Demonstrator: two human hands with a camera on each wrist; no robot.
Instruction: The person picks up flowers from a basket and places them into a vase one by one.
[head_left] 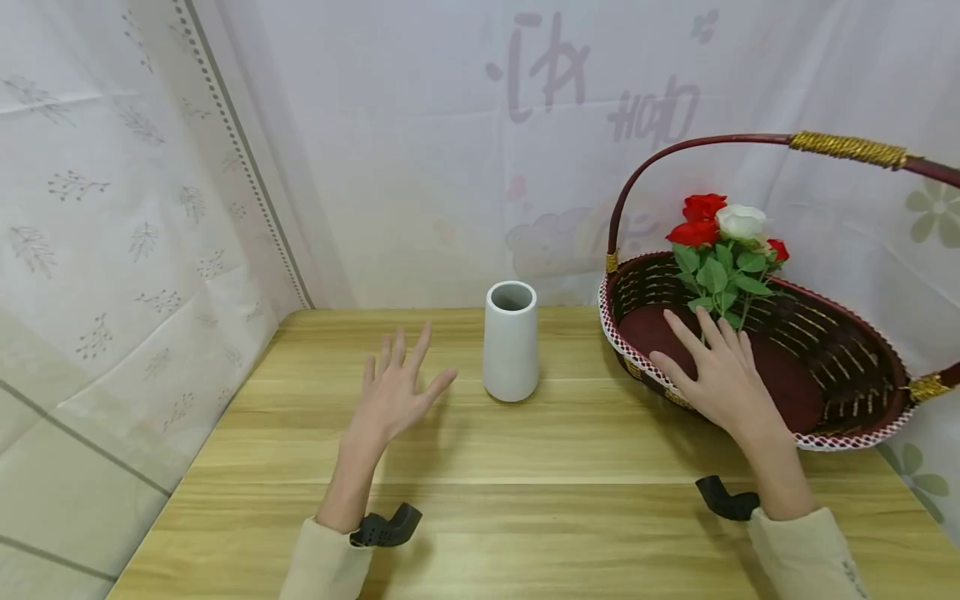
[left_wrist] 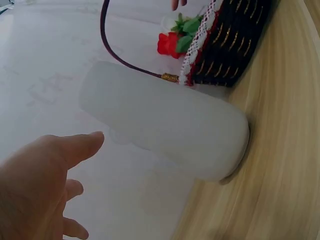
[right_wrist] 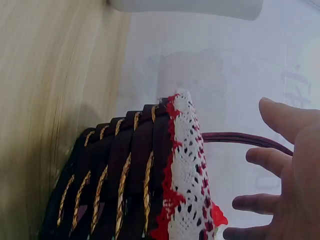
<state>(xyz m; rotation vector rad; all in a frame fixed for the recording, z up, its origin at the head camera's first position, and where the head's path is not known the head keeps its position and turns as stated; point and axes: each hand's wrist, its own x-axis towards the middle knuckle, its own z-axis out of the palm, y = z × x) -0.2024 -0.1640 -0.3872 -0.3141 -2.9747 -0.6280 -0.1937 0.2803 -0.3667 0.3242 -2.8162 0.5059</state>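
A white vase [head_left: 511, 350] stands upright on the wooden table, its mouth facing up. To its left my left hand [head_left: 393, 392] hovers with fingers spread, apart from the vase; the left wrist view shows a gap between the thumb and the vase [left_wrist: 165, 120]. Over the near rim of a dark red woven basket [head_left: 840, 375] is my right hand [head_left: 716, 367], fingers spread and holding nothing. Red and white roses [head_left: 720, 225] with green leaves lean inside the basket, just beyond the right fingertips. Their lower stems are partly hidden by that hand.
The basket's tall handle [head_left: 705, 142], wrapped in gold cord, arches over it. White lace [right_wrist: 187, 165] trims its rim. A printed white curtain [head_left: 405, 150] hangs behind the wooden table [head_left: 525, 517] and along its left side. Black wrist mounts [head_left: 386, 527] sit by both sleeves.
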